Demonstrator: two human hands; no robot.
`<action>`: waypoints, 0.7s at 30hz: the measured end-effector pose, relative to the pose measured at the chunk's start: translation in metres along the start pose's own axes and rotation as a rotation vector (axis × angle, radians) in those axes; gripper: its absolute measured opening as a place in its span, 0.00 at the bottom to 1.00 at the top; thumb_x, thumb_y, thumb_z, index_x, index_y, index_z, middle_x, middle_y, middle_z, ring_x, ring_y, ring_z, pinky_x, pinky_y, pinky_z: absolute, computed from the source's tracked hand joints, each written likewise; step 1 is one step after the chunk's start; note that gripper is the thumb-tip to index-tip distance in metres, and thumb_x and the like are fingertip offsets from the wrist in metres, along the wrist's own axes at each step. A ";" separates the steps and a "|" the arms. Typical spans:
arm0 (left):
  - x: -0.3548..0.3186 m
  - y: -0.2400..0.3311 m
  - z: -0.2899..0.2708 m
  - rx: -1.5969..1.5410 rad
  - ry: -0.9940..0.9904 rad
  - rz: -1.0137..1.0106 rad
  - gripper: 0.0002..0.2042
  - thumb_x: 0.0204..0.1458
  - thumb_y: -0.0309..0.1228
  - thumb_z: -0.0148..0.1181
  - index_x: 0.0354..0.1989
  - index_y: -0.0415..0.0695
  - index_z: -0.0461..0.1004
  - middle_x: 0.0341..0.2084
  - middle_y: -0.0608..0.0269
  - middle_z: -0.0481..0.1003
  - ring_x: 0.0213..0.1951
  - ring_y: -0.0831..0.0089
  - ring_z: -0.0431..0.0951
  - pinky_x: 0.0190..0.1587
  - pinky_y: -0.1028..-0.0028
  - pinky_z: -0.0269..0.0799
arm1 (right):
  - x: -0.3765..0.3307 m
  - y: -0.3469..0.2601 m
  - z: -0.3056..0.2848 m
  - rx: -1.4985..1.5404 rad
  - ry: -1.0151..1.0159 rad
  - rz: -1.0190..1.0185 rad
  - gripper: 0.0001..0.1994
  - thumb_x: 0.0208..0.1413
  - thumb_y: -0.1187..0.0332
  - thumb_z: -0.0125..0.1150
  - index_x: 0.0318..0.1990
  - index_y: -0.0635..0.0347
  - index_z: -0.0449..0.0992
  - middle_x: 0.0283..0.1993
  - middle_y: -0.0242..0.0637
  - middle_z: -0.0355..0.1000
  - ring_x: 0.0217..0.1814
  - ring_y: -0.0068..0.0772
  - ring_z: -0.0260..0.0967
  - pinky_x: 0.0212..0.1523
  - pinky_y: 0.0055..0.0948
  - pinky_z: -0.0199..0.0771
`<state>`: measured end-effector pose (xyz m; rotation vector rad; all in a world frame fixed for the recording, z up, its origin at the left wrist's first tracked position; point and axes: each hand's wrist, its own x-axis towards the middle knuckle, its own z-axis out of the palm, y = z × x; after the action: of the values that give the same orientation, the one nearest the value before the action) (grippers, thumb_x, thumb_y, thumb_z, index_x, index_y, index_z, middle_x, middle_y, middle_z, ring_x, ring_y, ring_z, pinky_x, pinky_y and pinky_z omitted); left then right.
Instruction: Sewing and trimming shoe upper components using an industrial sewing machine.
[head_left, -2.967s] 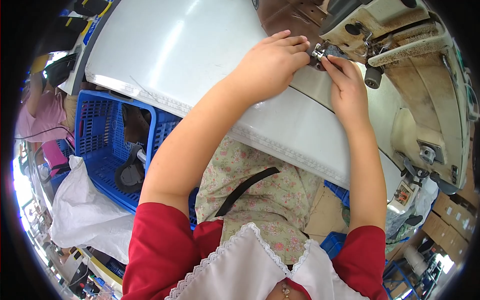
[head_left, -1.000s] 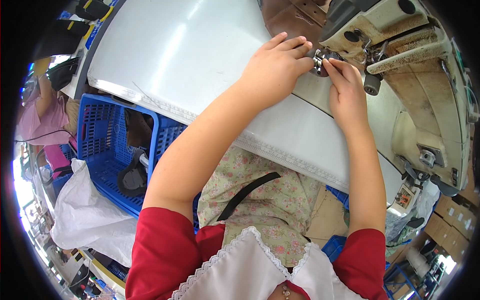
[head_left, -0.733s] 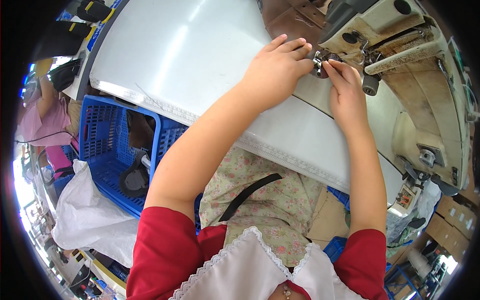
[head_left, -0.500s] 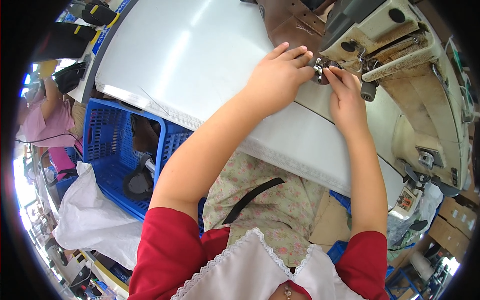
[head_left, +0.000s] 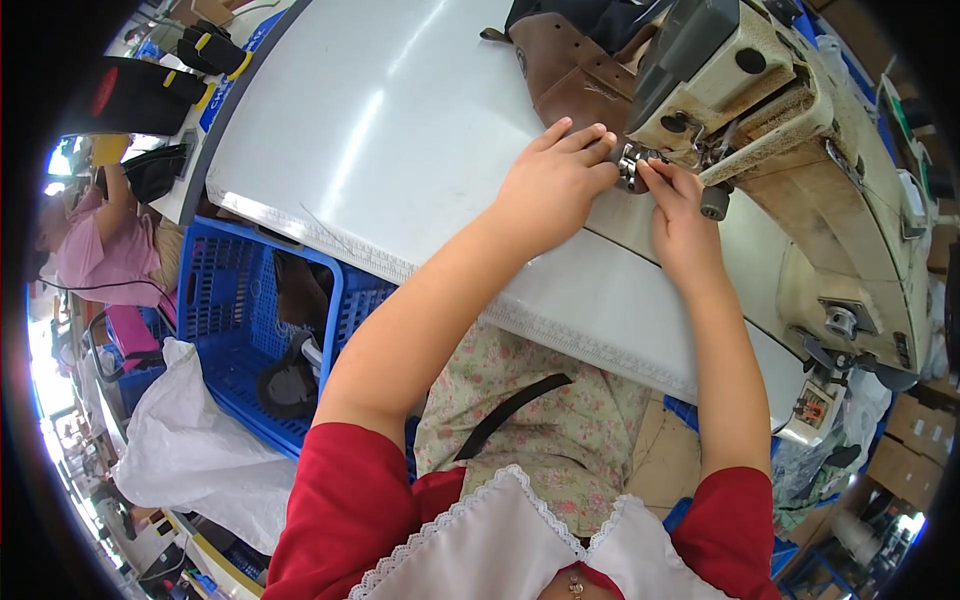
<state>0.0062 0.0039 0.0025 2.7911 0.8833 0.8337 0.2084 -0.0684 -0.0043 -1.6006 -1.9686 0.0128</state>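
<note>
A brown leather shoe upper [head_left: 570, 75] with a row of holes and a dark lining lies beside the head of a sewing machine [head_left: 770, 150]. My left hand [head_left: 555, 190] rests on its near end, fingers stretched out and pressing the leather. Just right of those fingers is the small metal presser foot [head_left: 628, 165], with leather under it. My right hand [head_left: 685, 215] is closed in a pinch, thumb and forefinger touching close to the foot's right side. Whatever lies between those fingertips is hidden.
The white table [head_left: 330, 130] has a ruler strip along its front edge. A blue crate [head_left: 215, 300] holding dark pieces stands below it at left, with a white plastic sack [head_left: 190, 440] in front. Another person [head_left: 110, 240] in pink sits at far left. Cardboard boxes [head_left: 910, 445] stand at right.
The view has shifted slightly, so the machine and table appear lower and more of the upper shows. Both hands keep nearly the same place around the presser foot.
</note>
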 end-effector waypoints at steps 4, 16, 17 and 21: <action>0.000 0.001 -0.002 -0.013 -0.003 -0.002 0.13 0.48 0.23 0.55 0.42 0.46 0.78 0.56 0.59 0.74 0.64 0.65 0.67 0.68 0.59 0.56 | -0.005 0.005 0.003 -0.061 -0.111 0.092 0.24 0.52 0.82 0.49 0.57 0.55 0.75 0.59 0.37 0.68 0.63 0.41 0.64 0.58 0.34 0.70; 0.001 0.001 -0.001 -0.028 -0.004 -0.008 0.13 0.48 0.22 0.54 0.41 0.46 0.78 0.56 0.59 0.74 0.64 0.65 0.67 0.69 0.58 0.56 | -0.003 0.006 0.004 -0.037 -0.040 0.036 0.24 0.50 0.81 0.52 0.56 0.52 0.76 0.52 0.46 0.71 0.54 0.49 0.68 0.55 0.41 0.70; 0.001 0.001 -0.001 -0.023 0.007 -0.007 0.10 0.51 0.24 0.52 0.40 0.47 0.78 0.56 0.59 0.74 0.64 0.66 0.67 0.69 0.60 0.54 | -0.003 0.007 0.005 -0.034 0.004 0.007 0.24 0.50 0.79 0.55 0.56 0.47 0.77 0.46 0.51 0.73 0.48 0.53 0.70 0.50 0.45 0.71; -0.001 0.001 -0.001 -0.016 0.006 -0.012 0.10 0.51 0.24 0.52 0.39 0.47 0.77 0.56 0.59 0.74 0.64 0.66 0.67 0.69 0.60 0.54 | -0.003 0.002 0.003 -0.042 -0.083 0.070 0.25 0.50 0.83 0.49 0.56 0.57 0.76 0.58 0.41 0.69 0.60 0.45 0.67 0.60 0.36 0.68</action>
<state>0.0057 0.0031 0.0030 2.7676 0.8896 0.8446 0.2089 -0.0694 -0.0081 -1.7210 -1.9860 0.0662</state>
